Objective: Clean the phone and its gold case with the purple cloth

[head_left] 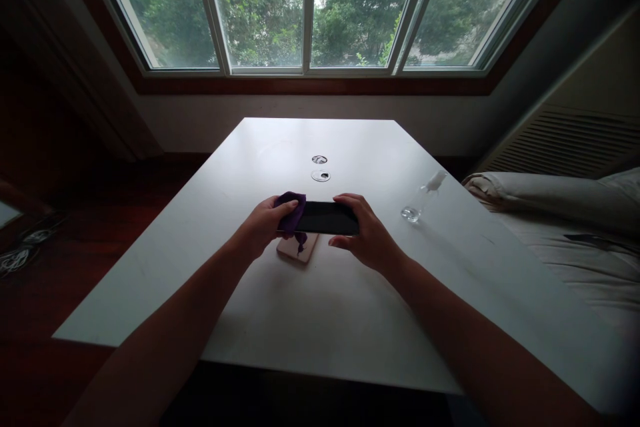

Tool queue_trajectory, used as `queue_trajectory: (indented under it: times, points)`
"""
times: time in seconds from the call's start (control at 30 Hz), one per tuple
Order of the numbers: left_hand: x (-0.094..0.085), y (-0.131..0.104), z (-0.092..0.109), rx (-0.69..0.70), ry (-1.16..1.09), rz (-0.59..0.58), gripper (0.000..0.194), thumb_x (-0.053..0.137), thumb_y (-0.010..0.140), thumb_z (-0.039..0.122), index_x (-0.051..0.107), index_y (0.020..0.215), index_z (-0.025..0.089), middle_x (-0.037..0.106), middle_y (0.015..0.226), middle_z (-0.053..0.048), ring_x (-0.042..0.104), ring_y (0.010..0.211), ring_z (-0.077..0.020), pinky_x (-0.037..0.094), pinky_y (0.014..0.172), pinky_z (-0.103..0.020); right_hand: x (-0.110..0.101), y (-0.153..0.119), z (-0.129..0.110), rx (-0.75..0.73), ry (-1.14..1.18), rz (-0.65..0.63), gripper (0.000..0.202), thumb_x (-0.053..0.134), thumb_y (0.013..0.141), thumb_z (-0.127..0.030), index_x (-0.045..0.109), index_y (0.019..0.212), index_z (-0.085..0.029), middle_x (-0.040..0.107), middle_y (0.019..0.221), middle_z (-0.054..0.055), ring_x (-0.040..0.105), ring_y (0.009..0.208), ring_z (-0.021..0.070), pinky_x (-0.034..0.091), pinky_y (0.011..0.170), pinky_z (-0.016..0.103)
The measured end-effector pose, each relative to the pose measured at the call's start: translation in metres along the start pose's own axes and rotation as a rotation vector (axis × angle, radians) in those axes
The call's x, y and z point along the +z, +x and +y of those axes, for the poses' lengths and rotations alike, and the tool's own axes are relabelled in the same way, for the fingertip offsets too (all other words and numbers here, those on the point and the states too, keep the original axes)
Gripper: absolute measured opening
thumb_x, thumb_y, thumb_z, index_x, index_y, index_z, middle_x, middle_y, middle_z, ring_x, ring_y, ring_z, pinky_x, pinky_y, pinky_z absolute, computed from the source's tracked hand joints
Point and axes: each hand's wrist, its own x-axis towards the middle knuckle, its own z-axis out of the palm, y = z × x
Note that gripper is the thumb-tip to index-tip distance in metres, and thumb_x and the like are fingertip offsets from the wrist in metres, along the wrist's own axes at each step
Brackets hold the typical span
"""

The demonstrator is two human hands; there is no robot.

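Above the white table a black smartphone (330,218) is held sideways, its dark screen facing me. My right hand (367,230) grips its right end, fingers along the top edge and thumb at the lower edge. A purple cloth (291,212) is wrapped over the phone's left end, pinched there by my left hand (264,223) with the thumb on the front. Part of the cloth dangles below the phone. Under the hands, a pinkish phone case (295,250) with a dark mark lies on the table, partly hidden.
A clear spray bottle (417,203) lies on the white table (350,320) right of my hands. Two round fittings (321,175) sit in the tabletop beyond the phone. A bed with a rolled cover (540,193) adjoins the right side. Windows (310,13) stand behind the table.
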Motion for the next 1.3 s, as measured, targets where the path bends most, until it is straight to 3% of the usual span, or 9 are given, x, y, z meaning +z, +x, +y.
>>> queue_trajectory:
  times: [0.27,0.47,0.8,0.97,1.1,1.2,1.3]
  points:
    - [0.003,0.0,-0.005,0.052,0.019,0.011,0.047,0.078,0.08,0.033,0.061,0.12,0.015,0.068,0.106,-0.013,0.066,0.085,-0.0207,0.053,0.06,-0.026,-0.002,-0.001,-0.001,0.0,-0.035,-0.005,0.065,0.081,0.075,-0.06,0.058,0.126,-0.026,0.065,0.114,0.009,0.065,0.1,0.0295,0.056,0.083,0.042]
    - [0.002,0.003,-0.009,0.143,0.106,0.036,0.033,0.074,0.082,0.028,0.065,0.111,0.015,0.071,0.103,-0.01,0.067,0.093,-0.0212,0.052,0.079,-0.031,0.005,-0.003,0.002,0.051,0.048,0.045,0.06,0.076,0.079,-0.063,0.062,0.123,-0.024,0.066,0.111,0.009,0.066,0.099,0.0284,0.055,0.085,0.042]
    - [0.008,-0.006,-0.003,0.224,0.208,0.022,0.025,0.066,0.09,0.037,0.069,0.105,0.017,0.074,0.098,-0.008,0.068,0.089,-0.0212,0.052,0.075,-0.031,0.007,-0.004,-0.009,-0.005,0.051,0.131,0.05,0.076,0.083,-0.057,0.067,0.122,-0.026,0.065,0.108,0.009,0.066,0.098,0.0274,0.056,0.084,0.043]
    - [0.01,-0.006,-0.003,0.251,0.133,-0.016,0.029,0.064,0.093,0.04,0.07,0.108,0.016,0.076,0.101,-0.009,0.069,0.089,-0.0215,0.054,0.075,-0.031,0.009,-0.005,-0.009,0.089,0.116,0.128,0.046,0.075,0.084,-0.056,0.069,0.116,-0.023,0.068,0.105,0.009,0.068,0.095,0.0269,0.058,0.081,0.043]
    - [0.012,-0.007,-0.001,0.27,0.057,0.029,0.029,0.065,0.093,0.039,0.072,0.107,0.015,0.077,0.097,-0.009,0.07,0.089,-0.0225,0.055,0.076,-0.032,0.011,-0.006,-0.006,0.218,0.257,0.124,0.046,0.076,0.083,-0.056,0.069,0.112,-0.021,0.069,0.104,0.009,0.069,0.077,0.0209,0.06,0.063,0.035]
    - [0.012,-0.007,0.0,0.301,-0.019,0.027,0.029,0.066,0.092,0.039,0.072,0.107,0.014,0.078,0.099,-0.01,0.071,0.093,-0.0241,0.056,0.081,-0.034,0.012,-0.006,-0.004,0.302,0.376,0.126,0.047,0.077,0.082,-0.055,0.07,0.112,-0.019,0.07,0.093,0.006,0.064,0.062,0.0157,0.057,0.053,0.031]
    - [0.01,-0.005,-0.001,0.341,-0.063,0.04,0.031,0.069,0.091,0.04,0.073,0.107,0.014,0.078,0.1,-0.01,0.071,0.097,-0.0249,0.056,0.087,-0.036,0.014,-0.006,0.0,0.342,0.463,0.133,0.047,0.077,0.082,-0.054,0.07,0.113,-0.019,0.07,0.081,0.003,0.064,0.059,0.0159,0.057,0.051,0.03]
